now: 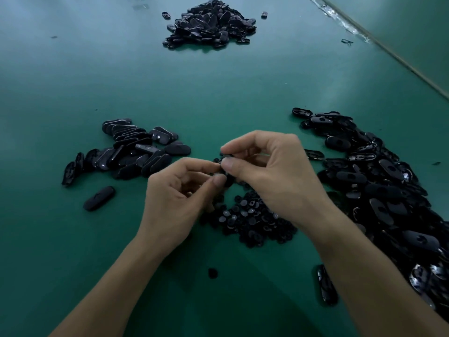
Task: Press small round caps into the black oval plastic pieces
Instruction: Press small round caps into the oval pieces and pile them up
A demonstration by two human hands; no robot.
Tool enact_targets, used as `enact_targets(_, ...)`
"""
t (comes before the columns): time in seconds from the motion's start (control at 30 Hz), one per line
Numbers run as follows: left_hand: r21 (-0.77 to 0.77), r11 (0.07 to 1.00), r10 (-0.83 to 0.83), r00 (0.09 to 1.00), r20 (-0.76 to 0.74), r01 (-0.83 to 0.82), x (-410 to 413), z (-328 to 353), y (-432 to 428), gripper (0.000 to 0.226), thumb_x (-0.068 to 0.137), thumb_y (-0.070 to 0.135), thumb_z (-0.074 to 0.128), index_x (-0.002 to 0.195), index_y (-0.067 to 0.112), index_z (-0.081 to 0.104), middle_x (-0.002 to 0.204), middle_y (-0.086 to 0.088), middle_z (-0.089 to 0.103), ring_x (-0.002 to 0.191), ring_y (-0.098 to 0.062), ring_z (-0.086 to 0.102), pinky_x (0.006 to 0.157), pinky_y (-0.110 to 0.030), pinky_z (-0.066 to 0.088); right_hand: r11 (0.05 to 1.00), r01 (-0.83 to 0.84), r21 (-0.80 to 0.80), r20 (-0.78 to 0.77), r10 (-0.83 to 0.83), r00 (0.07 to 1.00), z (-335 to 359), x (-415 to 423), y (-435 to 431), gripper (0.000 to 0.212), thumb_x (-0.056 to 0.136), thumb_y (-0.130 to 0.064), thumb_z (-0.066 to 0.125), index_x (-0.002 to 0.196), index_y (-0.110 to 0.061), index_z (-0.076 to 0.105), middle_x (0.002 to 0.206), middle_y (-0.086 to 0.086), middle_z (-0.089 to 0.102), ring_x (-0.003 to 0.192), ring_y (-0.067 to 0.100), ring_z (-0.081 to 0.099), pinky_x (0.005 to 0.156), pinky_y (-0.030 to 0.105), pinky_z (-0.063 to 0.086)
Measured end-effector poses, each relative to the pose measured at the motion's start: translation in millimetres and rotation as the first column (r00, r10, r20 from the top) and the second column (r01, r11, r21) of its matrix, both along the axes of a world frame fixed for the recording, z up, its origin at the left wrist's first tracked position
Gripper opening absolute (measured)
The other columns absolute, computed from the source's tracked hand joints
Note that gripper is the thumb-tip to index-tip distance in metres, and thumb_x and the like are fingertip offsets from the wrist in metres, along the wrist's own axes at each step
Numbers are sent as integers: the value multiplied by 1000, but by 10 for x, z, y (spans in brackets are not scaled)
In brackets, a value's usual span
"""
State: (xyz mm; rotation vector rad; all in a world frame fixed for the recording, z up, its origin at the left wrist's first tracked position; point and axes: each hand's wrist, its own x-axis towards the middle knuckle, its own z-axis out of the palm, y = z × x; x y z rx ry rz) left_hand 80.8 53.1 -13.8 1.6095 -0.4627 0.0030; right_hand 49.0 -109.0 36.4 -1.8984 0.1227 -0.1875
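Over the green table (218, 93) my two hands meet at the middle. My left hand (179, 193) pinches a black oval piece (228, 180) between thumb and forefinger; most of the piece is hidden by fingers. My right hand (269, 171) pinches a small dark part (226, 156), probably a round cap, right at the top of that piece. A pile of small round caps (252, 220) lies just below the hands.
A big heap of black oval pieces (379, 190) runs along the right side. A smaller group of ovals (128, 149) lies at the left, with one loose oval (99, 198) nearer. Another heap (211, 24) sits far back. A single cap (212, 273) and an oval (326, 285) lie near my forearms.
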Motion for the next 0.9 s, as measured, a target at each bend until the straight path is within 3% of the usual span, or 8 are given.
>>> enact_targets(0.17,-75,997,-11,997,-79,5,37,-1,27,17,76,33,78,91,33,70,76,-1,74,62,-10,66,55,-23,53,999,-29,39,-14,30,999,-53,15,77,12,89,-11,73,96,-20,74,80,-2,75,81,14,74,83,39,60)
enact_targets(0.23,-70,998,-4,998,-69,-1,42,-8,36,19,76,31,79,92,30,70,75,0,74,62,-6,65,55,-19,51,1000,-11,-16,-16,11,1000,-79,18,90,12,90,-15,73,100,-22,75,79,-7,74,79,7,72,79,28,59)
enact_targets(0.3,-65,998,3,999,-46,-6,49,-23,30,18,78,24,80,94,25,71,78,1,74,65,-5,65,57,-18,53,993,-4,-114,-19,1,1000,-86,18,85,9,89,-19,73,95,-24,77,71,-19,71,69,-3,66,66,9,49)
enact_targets(0.37,-73,997,-6,999,-33,4,55,-39,18,15,80,19,76,94,23,72,81,4,75,69,-5,67,62,-17,54,990,-17,-142,-30,12,999,-77,15,65,6,89,-22,73,86,-27,76,67,-24,69,64,-7,63,59,4,43)
enact_targets(0.5,-97,995,-29,999,-36,25,68,-59,19,19,81,22,76,99,25,72,80,3,74,67,-5,66,62,-17,53,994,-4,-107,-47,-1,999,-113,28,44,3,89,-30,73,87,-31,74,72,-11,73,67,3,69,65,21,54)
enact_targets(0.67,-123,992,-28,994,-105,15,99,-94,36,48,75,31,78,121,35,64,79,0,66,63,-14,62,64,-24,55,1000,-9,-19,-42,8,999,-133,33,71,15,88,-22,72,100,-30,67,77,-9,75,73,7,72,71,29,56)
enact_targets(0.77,-139,990,-47,994,-96,33,107,-95,43,46,79,24,76,122,34,65,83,6,62,66,-14,62,67,-24,56,999,-34,-41,-42,32,999,-124,32,66,18,86,-12,72,95,-27,70,84,-9,74,81,5,72,78,23,57)
enact_targets(0.9,-126,992,0,997,-73,-10,112,-87,33,26,82,20,76,104,33,71,81,8,64,67,-15,66,69,-29,60,990,-86,-115,-125,71,990,-125,10,87,13,88,-18,71,96,-29,69,80,-12,72,68,-1,66,63,9,47)
